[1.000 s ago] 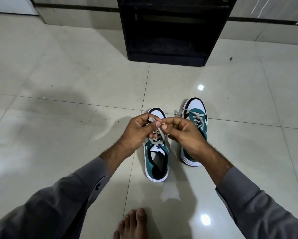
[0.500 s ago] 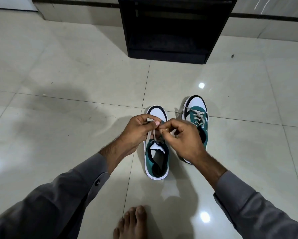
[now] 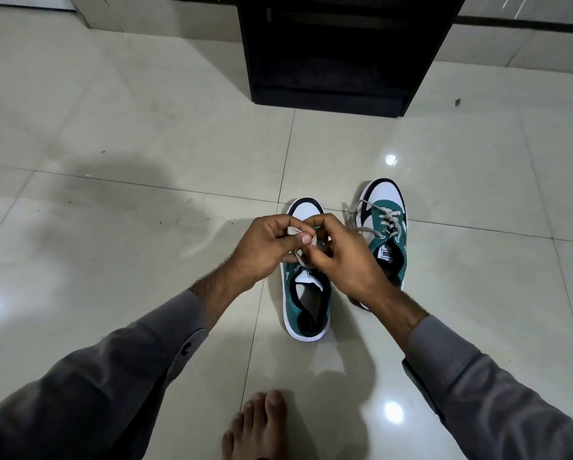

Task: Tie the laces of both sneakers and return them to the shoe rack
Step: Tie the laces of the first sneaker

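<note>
Two teal-and-white sneakers stand side by side on the tiled floor, toes pointing away from me. Over the left sneaker (image 3: 306, 303) my left hand (image 3: 265, 247) and my right hand (image 3: 341, 257) meet, each pinching a strand of its white laces (image 3: 299, 255). The hands hide most of that shoe's lacing. The right sneaker (image 3: 386, 227) stands just beyond my right hand, with its laces (image 3: 358, 220) loose and trailing to the left. The black shoe rack (image 3: 338, 51) stands on the floor ahead.
My bare foot (image 3: 256, 426) rests on the floor at the bottom, close behind the left sneaker. Glossy pale tiles (image 3: 112, 161) stretch all around. A wall base (image 3: 527, 34) runs behind the rack.
Both hands have stayed over the left sneaker, working its laces; the fingers have shifted and closed in tighter together. The view has tilted slightly.
</note>
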